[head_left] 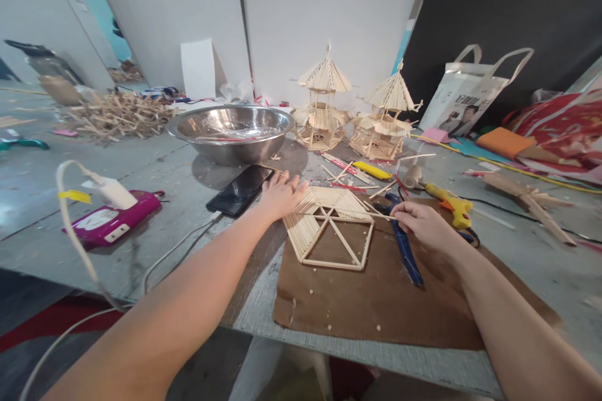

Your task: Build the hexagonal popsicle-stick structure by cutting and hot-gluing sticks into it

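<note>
A hexagonal frame of thin wooden sticks (305, 235) lies on a brown board (338, 307); its upper and left sections are covered with sticks laid side by side, while the lower ones are open. My left hand (283, 195) rests at the frame's upper left edge, fingers stretched out and holding nothing I can see. Between the fingertips of my right hand (423, 223) is the end of a thin wooden stick (376, 215), which reaches left across the frame. Beneath that hand lie blue-handled pliers (407, 254). A yellow glue gun (452, 207) is just beyond it.
Left of the frame are a phone (241, 190), a purple power strip (117, 219) with cables and a steel bowl (230, 144). Two stick pavilions (324, 84) stand behind. Loose sticks and a yellow cutter (372, 170) lie before them. A white bag (463, 97) is back right.
</note>
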Demonstrator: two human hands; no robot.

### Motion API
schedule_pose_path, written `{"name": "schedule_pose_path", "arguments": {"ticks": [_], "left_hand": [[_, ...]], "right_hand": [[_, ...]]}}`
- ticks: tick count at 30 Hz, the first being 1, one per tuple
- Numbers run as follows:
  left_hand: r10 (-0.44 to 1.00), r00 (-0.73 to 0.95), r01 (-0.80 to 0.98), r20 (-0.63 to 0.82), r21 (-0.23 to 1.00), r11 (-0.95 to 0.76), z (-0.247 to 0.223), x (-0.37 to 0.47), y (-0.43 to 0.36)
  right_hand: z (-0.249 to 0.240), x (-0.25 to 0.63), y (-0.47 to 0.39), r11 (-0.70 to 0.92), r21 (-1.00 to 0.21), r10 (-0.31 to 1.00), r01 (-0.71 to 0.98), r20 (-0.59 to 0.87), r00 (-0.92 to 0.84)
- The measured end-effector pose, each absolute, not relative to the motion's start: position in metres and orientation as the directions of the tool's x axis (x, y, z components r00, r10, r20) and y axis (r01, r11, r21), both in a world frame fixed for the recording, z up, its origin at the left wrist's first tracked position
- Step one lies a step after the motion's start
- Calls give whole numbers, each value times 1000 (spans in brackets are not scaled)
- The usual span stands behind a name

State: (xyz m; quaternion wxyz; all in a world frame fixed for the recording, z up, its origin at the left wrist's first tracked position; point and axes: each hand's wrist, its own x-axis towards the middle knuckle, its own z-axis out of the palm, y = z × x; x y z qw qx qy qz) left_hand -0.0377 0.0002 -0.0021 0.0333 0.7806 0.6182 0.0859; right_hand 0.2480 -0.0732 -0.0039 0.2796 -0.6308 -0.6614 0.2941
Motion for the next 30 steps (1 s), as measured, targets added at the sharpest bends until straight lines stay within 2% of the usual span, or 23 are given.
{"name": "schedule_pose_path", "arguments": {"ticks": [2, 4, 5, 8, 11, 13, 15, 17, 19, 22, 30], "left_hand": [[911, 412, 892, 24, 194, -408, -2, -34, -3], [859, 510, 845, -47, 215, -490, -3, -32, -4], [868, 492, 858, -57, 200, -473, -3, -32, -4], [954, 298, 948, 5, 112, -297, -4, -35, 0], [976, 212, 969, 52, 120, -216, 0, -35, 0], [946, 315, 932, 71, 168, -322, 5, -28, -5], [856, 512, 836, 69, 190, -515, 9, -19, -12], [761, 649, 745, -6, 210, -633, 12, -9, -18], [698, 709, 701, -107, 216, -679, 12, -2, -20], [678, 715, 698, -171, 211, -684, 10, 2, -16], [809, 571, 820, -143, 143, -554, 7, -2, -5]], "right_hand": [[-4, 249, -73, 48, -707, 999, 706, 24, -43], [-4, 250, -73, 73, -648, 997, 758, 58, -46], [-4, 250, -74, 87, -612, 996, 786, 70, -55], [-1, 249, -75, 114, -506, 993, 855, 50, -103], [2, 247, -76, 127, -440, 991, 889, 19, -133], [3, 245, -77, 137, -420, 989, 897, 11, -145], [4, 244, -78, 145, -405, 988, 903, 6, -156], [5, 242, -78, 146, -389, 987, 910, 0, -158], [6, 241, -78, 149, -372, 987, 916, -5, -163], [6, 241, -79, 170, -359, 983, 918, -7, -185], [6, 240, -80, 161, -354, 983, 921, -21, -180]]}}
